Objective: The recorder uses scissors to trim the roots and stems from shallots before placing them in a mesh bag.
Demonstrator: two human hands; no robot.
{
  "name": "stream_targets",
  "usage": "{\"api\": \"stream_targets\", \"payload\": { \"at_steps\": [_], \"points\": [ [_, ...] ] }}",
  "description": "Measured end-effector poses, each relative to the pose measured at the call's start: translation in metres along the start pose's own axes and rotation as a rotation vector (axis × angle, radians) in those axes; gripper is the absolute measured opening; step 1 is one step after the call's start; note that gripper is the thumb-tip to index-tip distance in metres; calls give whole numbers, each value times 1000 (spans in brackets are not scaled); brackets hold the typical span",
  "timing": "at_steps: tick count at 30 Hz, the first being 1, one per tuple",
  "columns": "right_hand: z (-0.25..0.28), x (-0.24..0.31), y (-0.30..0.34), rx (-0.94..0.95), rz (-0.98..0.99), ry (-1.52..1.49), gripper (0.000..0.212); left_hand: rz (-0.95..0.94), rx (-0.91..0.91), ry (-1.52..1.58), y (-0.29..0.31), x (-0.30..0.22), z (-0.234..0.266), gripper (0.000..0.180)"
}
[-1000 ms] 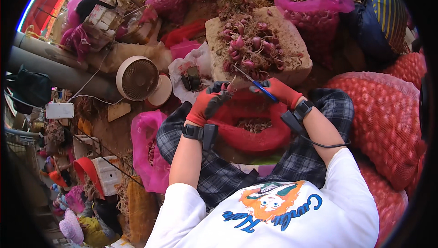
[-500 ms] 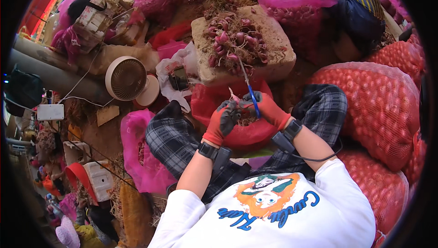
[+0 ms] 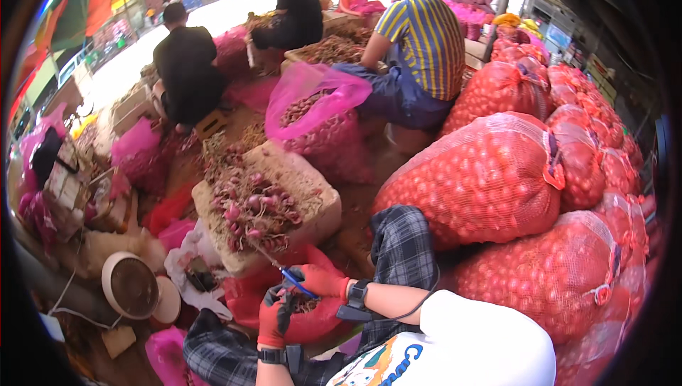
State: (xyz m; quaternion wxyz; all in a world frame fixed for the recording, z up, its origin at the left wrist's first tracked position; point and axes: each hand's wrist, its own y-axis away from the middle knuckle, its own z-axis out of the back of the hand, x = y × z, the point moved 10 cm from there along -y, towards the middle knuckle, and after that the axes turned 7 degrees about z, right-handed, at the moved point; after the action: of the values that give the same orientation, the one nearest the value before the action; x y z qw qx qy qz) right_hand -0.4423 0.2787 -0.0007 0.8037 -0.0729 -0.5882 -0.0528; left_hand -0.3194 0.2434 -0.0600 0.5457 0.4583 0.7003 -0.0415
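Observation:
Both my hands wear red gloves with dark grey palms and fingers, held close together above a red mesh bag (image 3: 330,315) between my knees. My right hand (image 3: 321,281) is closed round blue-handled scissors (image 3: 297,281), whose metal blades point away toward the foam block. My left hand (image 3: 273,313) is closed, its fingertips pinching a small shallot mostly hidden by the glove. Just beyond, a pile of shallots (image 3: 257,210) with dry roots and stalks lies on the pale foam block (image 3: 312,208).
Full red mesh sacks (image 3: 476,180) are stacked at my right. An open pink mesh bag (image 3: 327,134) of shallots stands beyond the block. A round fan (image 3: 130,285) and a white plastic bag (image 3: 190,262) are at left. Several people sit farther off, one in a striped shirt (image 3: 426,45).
My view has tilted up and turned right, bringing the seated people and more sacks into sight. My hands stay close together, still holding the scissors and shallot; the shallot now shows less.

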Motion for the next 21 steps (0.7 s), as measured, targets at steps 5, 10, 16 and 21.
{"api": "stream_targets", "payload": {
  "at_steps": [5, 10, 16, 21],
  "points": [
    [-6, -3, -4, 42, 102, 250, 38, -123, 9, -112, 7, -13, -12, 25],
    [6, 9, -3, -62, 11, 136, 36, -430, -11, -495, 16, -44, -18, 29],
    [-4, 21, -2, -130, 202, 403, 43, 54, 703, 417, 22, -16, -38, 36],
    [11, 17, 16, -243, 12, 210, 48, 96, 585, 446, 16, -7, -46, 35]
  ]
}}
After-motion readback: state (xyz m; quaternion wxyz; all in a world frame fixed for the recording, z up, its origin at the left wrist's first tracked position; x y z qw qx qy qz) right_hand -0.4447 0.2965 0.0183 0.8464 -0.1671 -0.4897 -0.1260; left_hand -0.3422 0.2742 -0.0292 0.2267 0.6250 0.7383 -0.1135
